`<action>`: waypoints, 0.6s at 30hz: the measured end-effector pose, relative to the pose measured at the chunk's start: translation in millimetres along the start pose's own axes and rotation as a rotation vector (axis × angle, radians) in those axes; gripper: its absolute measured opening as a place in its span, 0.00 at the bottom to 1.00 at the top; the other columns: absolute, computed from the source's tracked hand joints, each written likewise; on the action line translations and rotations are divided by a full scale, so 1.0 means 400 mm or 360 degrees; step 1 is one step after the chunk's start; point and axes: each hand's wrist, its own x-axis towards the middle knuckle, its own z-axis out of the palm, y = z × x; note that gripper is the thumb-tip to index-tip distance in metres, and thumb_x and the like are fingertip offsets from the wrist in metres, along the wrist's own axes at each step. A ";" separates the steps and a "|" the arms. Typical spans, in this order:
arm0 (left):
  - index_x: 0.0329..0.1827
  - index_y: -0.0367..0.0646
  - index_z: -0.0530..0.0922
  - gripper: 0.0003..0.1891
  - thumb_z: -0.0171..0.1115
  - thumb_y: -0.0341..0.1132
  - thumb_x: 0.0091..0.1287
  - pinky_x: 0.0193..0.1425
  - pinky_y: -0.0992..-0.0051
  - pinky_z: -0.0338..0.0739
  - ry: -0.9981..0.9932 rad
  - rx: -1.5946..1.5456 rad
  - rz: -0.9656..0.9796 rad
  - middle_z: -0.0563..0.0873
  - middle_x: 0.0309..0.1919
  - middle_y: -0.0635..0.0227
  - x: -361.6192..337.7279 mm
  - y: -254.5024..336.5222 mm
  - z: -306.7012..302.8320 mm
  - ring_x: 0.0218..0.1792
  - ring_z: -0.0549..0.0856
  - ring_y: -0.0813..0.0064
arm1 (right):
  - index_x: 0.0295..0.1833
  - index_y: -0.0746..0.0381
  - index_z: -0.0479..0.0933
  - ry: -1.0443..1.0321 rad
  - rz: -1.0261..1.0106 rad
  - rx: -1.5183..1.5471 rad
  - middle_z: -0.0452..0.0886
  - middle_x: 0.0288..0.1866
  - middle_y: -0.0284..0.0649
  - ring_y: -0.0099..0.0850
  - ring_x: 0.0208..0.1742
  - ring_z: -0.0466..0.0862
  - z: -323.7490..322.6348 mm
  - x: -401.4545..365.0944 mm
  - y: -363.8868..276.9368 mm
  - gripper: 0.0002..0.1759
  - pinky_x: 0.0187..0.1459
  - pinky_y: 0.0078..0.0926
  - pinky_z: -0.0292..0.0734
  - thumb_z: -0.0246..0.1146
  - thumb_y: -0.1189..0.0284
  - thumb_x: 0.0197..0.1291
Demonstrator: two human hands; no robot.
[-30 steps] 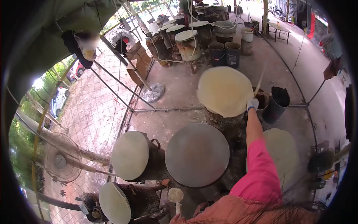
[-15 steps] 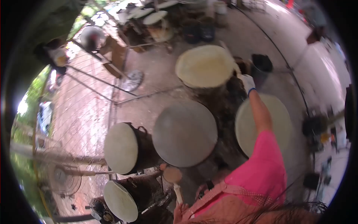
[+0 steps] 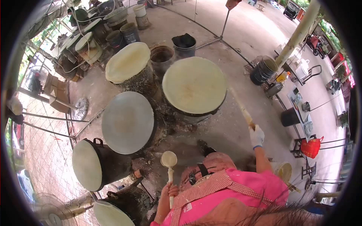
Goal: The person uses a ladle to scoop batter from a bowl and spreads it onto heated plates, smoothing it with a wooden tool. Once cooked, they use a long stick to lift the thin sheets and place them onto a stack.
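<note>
My left hand [image 3: 172, 189] is wrapped around the pale handle of a ladle [image 3: 169, 159], its round bowl raised in front of my apron. In a white glove, my right hand [image 3: 257, 136] grips a long, thin wooden stick [image 3: 244, 112]. The stick's far end is blurred and lies close to the right rim of a round griddle covered by a pale, batter-like sheet [image 3: 194, 84]. Left of that stands a bare grey griddle [image 3: 128, 122]. Beyond it, another pale sheet [image 3: 127, 62] has a raised, uneven edge and a browned middle.
Two more pale-topped griddles [image 3: 86, 165] stand at the left on dark drums. Behind the griddles are a rusty drum [image 3: 162, 55] and a bucket [image 3: 184, 46]. To the right are a pole [image 3: 299, 34], a dark bucket [image 3: 263, 70] and a red bag [image 3: 312, 147].
The view has turned right. My right hand has drawn back with the stick from the farther griddle to the right of the near one. My left hand still holds the ladle.
</note>
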 end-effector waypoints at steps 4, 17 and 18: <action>0.18 0.47 0.61 0.22 0.47 0.47 0.70 0.16 0.81 0.58 0.0004 0.0037 -0.0162 0.61 0.10 0.73 0.068 -0.066 0.020 0.10 0.60 0.81 | 0.39 0.59 0.78 -0.0199 -0.0404 -0.0288 0.82 0.32 0.48 0.47 0.35 0.82 -0.054 -0.106 0.077 0.16 0.38 0.43 0.75 0.63 0.58 0.53; 0.19 0.45 0.61 0.22 0.45 0.46 0.72 0.13 0.78 0.58 -0.0119 -0.0230 0.0057 0.60 0.10 0.74 0.271 -0.313 0.109 0.09 0.60 0.80 | 0.40 0.57 0.79 -0.0490 -0.0889 -0.0279 0.82 0.30 0.44 0.43 0.32 0.82 -0.098 0.036 0.218 0.16 0.37 0.40 0.76 0.67 0.60 0.47; 0.21 0.44 0.61 0.20 0.44 0.44 0.72 0.13 0.78 0.58 -0.0241 -0.0165 0.0034 0.61 0.11 0.74 0.270 -0.322 0.094 0.11 0.60 0.80 | 0.40 0.57 0.79 -0.0506 -0.0900 -0.0270 0.82 0.30 0.44 0.43 0.32 0.82 -0.098 0.030 0.211 0.16 0.37 0.40 0.76 0.67 0.60 0.47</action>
